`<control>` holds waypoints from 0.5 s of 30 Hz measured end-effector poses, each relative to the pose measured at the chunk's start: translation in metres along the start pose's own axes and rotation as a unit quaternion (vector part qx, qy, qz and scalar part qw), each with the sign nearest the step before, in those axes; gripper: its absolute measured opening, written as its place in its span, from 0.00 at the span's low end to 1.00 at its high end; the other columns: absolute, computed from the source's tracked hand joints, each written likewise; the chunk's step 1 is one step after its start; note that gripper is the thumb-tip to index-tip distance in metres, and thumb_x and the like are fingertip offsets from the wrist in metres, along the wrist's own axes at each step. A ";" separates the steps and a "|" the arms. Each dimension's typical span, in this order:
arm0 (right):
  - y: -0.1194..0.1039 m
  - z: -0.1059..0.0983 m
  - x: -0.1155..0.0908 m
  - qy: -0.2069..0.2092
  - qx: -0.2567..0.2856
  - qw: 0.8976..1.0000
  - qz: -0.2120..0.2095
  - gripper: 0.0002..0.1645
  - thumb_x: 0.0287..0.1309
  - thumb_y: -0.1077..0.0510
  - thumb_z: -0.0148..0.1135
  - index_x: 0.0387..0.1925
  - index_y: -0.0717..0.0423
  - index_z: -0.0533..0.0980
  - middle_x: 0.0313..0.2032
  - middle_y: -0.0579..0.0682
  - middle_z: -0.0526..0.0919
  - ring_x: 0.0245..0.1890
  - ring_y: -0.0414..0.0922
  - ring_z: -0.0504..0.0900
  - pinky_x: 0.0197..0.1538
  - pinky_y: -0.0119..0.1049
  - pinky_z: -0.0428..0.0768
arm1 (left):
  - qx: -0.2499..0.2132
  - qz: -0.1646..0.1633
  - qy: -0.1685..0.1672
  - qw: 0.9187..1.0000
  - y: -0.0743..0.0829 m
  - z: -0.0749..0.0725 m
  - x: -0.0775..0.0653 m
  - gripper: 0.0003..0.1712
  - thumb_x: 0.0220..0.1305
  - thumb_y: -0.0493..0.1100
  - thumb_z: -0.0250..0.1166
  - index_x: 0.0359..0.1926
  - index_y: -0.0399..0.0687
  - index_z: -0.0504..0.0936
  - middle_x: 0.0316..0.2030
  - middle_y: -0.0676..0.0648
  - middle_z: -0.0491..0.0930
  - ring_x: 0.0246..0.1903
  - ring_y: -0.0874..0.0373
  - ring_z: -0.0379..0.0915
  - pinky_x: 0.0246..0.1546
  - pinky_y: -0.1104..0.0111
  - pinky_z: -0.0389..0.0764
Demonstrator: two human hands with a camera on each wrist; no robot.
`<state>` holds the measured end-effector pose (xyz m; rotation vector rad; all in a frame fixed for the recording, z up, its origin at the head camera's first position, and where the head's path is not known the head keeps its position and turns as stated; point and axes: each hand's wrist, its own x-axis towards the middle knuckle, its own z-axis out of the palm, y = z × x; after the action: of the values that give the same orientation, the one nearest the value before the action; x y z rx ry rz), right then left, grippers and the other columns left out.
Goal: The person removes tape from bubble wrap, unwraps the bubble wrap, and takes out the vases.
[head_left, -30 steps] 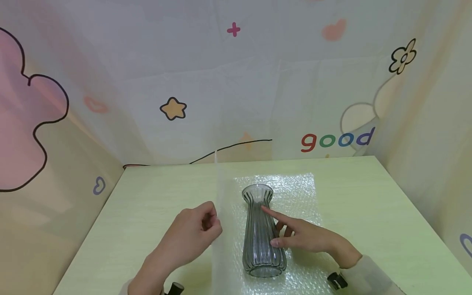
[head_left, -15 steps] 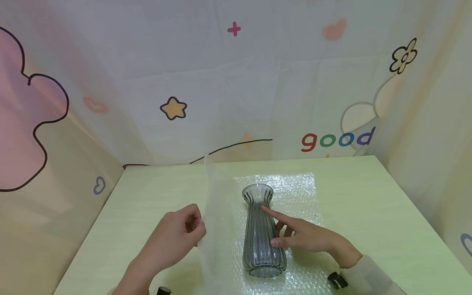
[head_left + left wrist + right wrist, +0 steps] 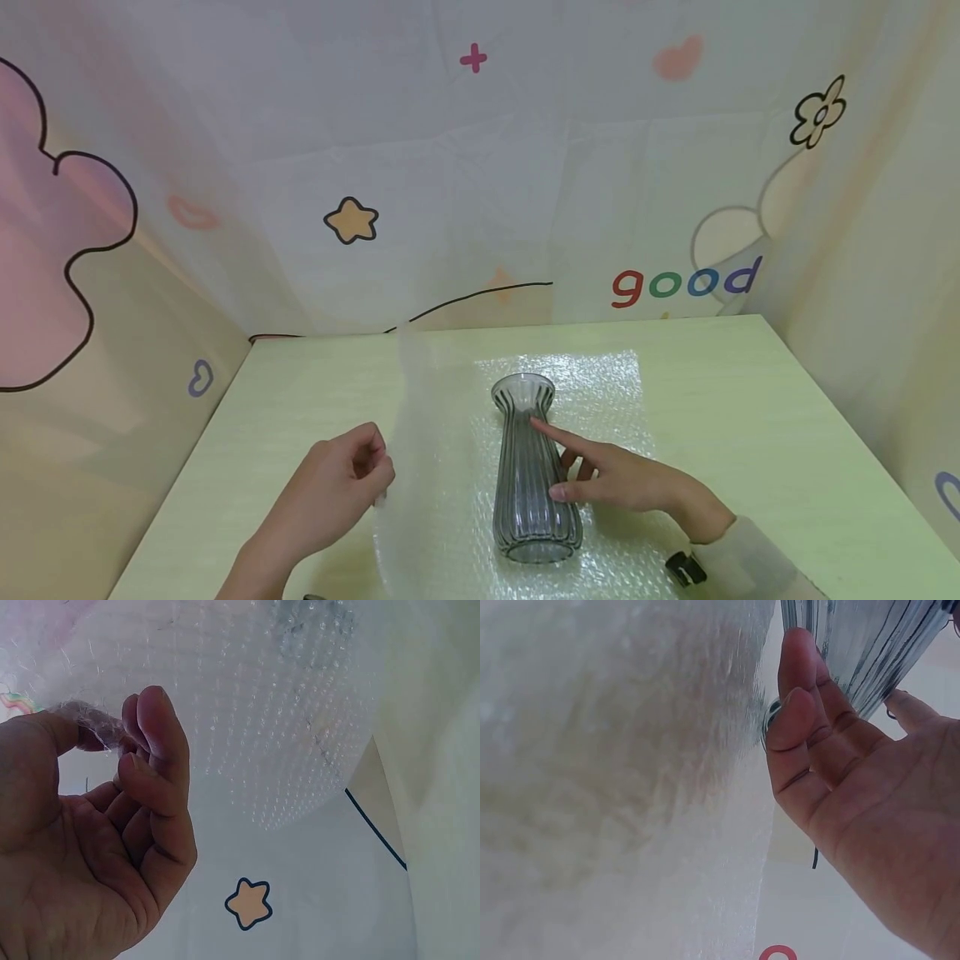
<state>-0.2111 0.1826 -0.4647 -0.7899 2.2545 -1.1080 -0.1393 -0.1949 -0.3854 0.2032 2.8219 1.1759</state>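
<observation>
Well, the ribbed glass vase (image 3: 525,492) lies on bubble wrap (image 3: 600,400), the right hand (image 3: 626,477) resting on it, fingers spread; the left hand (image 3: 326,492) pinches the wrap's raised edge. Beyond the pale table (image 3: 757,433), a printed backdrop (image 3: 487,175) reads "good".

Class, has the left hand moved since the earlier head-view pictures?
Yes, leftward: the left hand was below and right of the black-outlined star; now it is almost directly beneath.

The word "good" (image 3: 690,283) (multicoloured) marks the backdrop (image 3: 480,175).
</observation>
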 end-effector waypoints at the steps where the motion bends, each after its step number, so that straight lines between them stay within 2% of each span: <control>1: 0.000 0.000 0.000 0.000 -0.001 1.000 0.000 0.52 0.69 0.42 0.66 0.83 0.28 0.46 0.51 0.52 0.77 0.42 0.45 0.82 0.46 0.35 0.78 | 0.001 -0.001 0.001 1.000 -0.001 0.000 0.000 0.09 0.68 0.39 0.58 0.30 0.56 0.75 0.19 0.56 0.79 0.18 0.61 0.68 0.23 0.71 0.68; 15: -0.002 0.000 0.000 -0.002 0.000 1.000 -0.003 0.52 0.69 0.42 0.65 0.83 0.29 0.46 0.51 0.52 0.77 0.42 0.45 0.83 0.46 0.35 0.78 | 0.006 -0.025 0.003 1.000 -0.021 -0.002 -0.003 0.08 0.67 0.39 0.60 0.29 0.54 0.76 0.19 0.56 0.79 0.20 0.61 0.71 0.25 0.71 0.68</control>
<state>-0.2106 0.1818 -0.4632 -0.7994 2.2499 -1.1093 -0.1381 -0.2109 -0.3987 0.1288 2.8208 1.1525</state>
